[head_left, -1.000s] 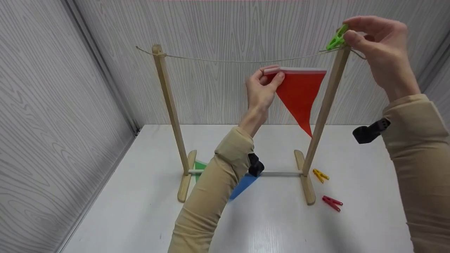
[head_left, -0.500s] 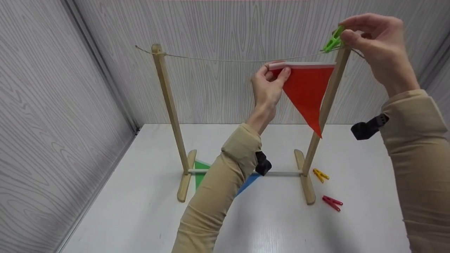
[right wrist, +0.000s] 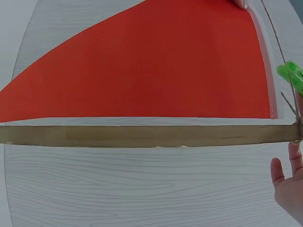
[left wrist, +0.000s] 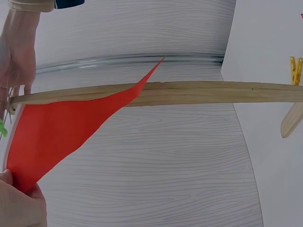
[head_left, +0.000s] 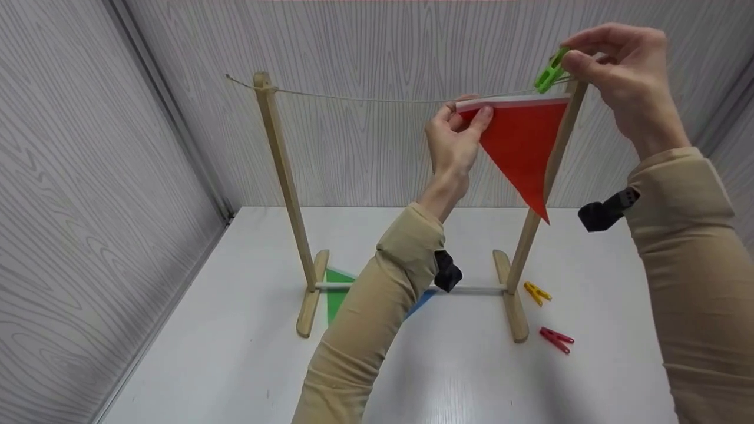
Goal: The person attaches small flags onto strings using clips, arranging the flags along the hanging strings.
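Note:
A red triangular pennant [head_left: 521,138] hangs point down from my left hand [head_left: 456,138], which pinches the left end of its white top band between thumb and fingers. The band lies close under the string [head_left: 365,100] tied between two wooden posts. Near the top of the right post [head_left: 565,126], my right hand [head_left: 630,79] pinches a green clothespin [head_left: 551,72], its nose down at the string and just above the pennant's band. Whether the clothespin's jaws straddle the string I cannot tell. In the right wrist view a gap shows between the pennant's band and the string.
A yellow clothespin [head_left: 537,292] and a red clothespin [head_left: 556,340] lie on the white table [head_left: 607,377], right of the stand's right foot. Under the white crossbar [head_left: 471,289] lie a green pennant [head_left: 337,294] and a blue pennant [head_left: 420,303], partly hidden by my left sleeve.
My left hand has raised the red pennant and carried it right, up close to the string. My right hand has shifted slightly left with the green clothespin, which now tilts more downward.

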`<control>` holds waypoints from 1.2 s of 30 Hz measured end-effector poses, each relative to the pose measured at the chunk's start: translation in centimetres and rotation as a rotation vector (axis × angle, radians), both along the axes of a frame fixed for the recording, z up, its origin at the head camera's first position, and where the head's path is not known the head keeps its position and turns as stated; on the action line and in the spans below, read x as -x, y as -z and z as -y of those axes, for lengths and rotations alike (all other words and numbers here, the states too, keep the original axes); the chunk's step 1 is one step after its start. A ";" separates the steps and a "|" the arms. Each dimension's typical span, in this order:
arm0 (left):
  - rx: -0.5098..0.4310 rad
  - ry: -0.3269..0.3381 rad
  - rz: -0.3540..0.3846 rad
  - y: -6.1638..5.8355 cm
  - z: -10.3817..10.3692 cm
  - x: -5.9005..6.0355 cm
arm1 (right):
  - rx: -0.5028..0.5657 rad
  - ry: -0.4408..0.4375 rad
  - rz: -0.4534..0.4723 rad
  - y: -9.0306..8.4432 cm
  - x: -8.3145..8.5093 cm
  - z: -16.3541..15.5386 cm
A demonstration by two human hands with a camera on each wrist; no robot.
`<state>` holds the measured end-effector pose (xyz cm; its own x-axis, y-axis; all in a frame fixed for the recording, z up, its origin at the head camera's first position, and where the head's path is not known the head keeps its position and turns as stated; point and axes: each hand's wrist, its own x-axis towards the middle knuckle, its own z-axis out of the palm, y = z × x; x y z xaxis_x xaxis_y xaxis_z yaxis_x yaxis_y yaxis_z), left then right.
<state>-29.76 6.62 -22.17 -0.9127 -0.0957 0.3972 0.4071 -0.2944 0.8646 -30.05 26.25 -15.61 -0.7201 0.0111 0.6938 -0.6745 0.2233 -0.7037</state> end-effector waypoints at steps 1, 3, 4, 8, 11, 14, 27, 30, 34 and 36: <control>-0.003 0.000 0.000 0.0 0.0 0.0 | -0.011 0.015 0.002 0.0 0.0 0.0; -0.003 0.000 0.001 -0.1 -0.1 0.0 | -0.025 0.033 0.003 0.0 0.0 0.1; -0.003 0.001 0.001 -0.1 -0.1 0.0 | -0.037 0.046 0.003 0.0 0.0 0.1; -0.002 0.005 -0.002 -0.2 -0.2 -0.2 | -0.080 0.094 0.008 0.0 -0.1 0.2; 0.002 0.010 -0.005 -0.2 -0.3 -0.4 | -0.088 0.115 0.029 -0.1 -0.2 0.3; 0.007 0.015 -0.006 -0.3 -0.3 -0.4 | -0.094 0.129 0.039 -0.2 -0.2 0.4; -0.017 0.018 -0.020 -0.4 -0.3 -0.2 | -0.331 0.290 0.010 -0.9 -1.1 1.7; -0.012 0.022 -0.019 -0.4 -0.2 -0.2 | -0.379 0.302 -0.004 -1.1 -1.2 2.1; 0.005 0.016 -0.024 -0.4 -0.2 -0.3 | -0.421 0.290 -0.038 -1.3 -1.0 2.6; 0.011 0.012 -0.025 -0.5 -0.2 -0.3 | -0.432 0.283 -0.049 -1.3 -0.8 2.8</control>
<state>-29.42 6.80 -21.69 -0.9036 -0.0803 0.4209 0.4251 -0.2905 0.8573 -29.27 23.45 -14.27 -0.6970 -0.0940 0.7109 -0.5755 0.6648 -0.4763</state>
